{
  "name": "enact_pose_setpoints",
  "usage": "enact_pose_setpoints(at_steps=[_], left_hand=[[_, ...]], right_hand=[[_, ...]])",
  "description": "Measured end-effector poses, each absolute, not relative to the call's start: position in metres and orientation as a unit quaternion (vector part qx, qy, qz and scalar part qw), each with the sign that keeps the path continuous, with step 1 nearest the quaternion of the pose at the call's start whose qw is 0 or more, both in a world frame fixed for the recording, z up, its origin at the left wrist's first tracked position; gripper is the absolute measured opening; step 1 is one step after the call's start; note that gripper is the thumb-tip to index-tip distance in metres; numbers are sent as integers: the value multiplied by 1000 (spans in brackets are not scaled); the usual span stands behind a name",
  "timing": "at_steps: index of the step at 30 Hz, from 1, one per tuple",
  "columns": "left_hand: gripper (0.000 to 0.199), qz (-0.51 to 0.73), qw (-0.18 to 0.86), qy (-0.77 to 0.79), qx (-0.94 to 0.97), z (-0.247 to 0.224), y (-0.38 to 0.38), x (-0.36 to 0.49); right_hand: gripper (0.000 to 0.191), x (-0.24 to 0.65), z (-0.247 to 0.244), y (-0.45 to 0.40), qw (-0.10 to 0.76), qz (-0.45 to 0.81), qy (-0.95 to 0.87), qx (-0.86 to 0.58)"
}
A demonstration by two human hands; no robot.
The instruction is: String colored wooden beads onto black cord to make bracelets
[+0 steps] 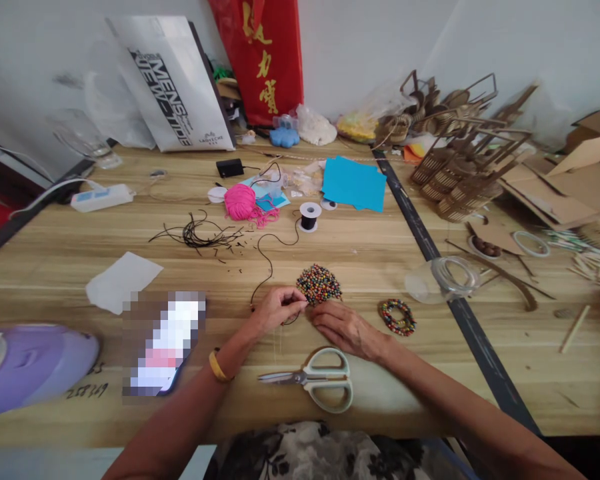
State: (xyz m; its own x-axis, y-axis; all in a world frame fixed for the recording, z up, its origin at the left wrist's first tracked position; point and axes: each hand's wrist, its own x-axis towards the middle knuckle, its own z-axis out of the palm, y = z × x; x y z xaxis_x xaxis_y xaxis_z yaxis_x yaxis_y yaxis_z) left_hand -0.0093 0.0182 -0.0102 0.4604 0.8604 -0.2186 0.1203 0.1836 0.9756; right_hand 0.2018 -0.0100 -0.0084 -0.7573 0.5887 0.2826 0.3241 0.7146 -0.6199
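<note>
A pile of small multicoloured beads [319,285] lies on the wooden table. At its lower left edge, my left hand [278,308] pinches a thin cord between thumb and fingertips. The black cord [271,261] runs from the white spool [309,217] down to this hand. My right hand [346,328] rests at the lower edge of the pile with its fingers bent together; what its fingertips hold, if anything, is hidden. Scissors with pale handles [329,380] lie below my hands. Coiled beaded strands [397,317] lie to the right.
A phone [167,343], a white paper piece [124,283] and a purple object [35,368] lie on the left. Cut black cords [200,233], pink yarn [240,201] and blue sheets [355,183] lie farther back. Small woven baskets [445,180] stand back right, near clear tape [455,277].
</note>
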Motion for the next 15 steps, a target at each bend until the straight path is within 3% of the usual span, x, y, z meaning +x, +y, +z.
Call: enact_pose_setpoints(at_steps=[9,15], left_hand=[[26,291,628,427,582,-12,18,-8],[22,271,608,436,606,-12,17,-8]], right_hand=[[13,206,-4,-2,321,395,-808,-297],[17,193,-15,-10,387,438,-698,-412]])
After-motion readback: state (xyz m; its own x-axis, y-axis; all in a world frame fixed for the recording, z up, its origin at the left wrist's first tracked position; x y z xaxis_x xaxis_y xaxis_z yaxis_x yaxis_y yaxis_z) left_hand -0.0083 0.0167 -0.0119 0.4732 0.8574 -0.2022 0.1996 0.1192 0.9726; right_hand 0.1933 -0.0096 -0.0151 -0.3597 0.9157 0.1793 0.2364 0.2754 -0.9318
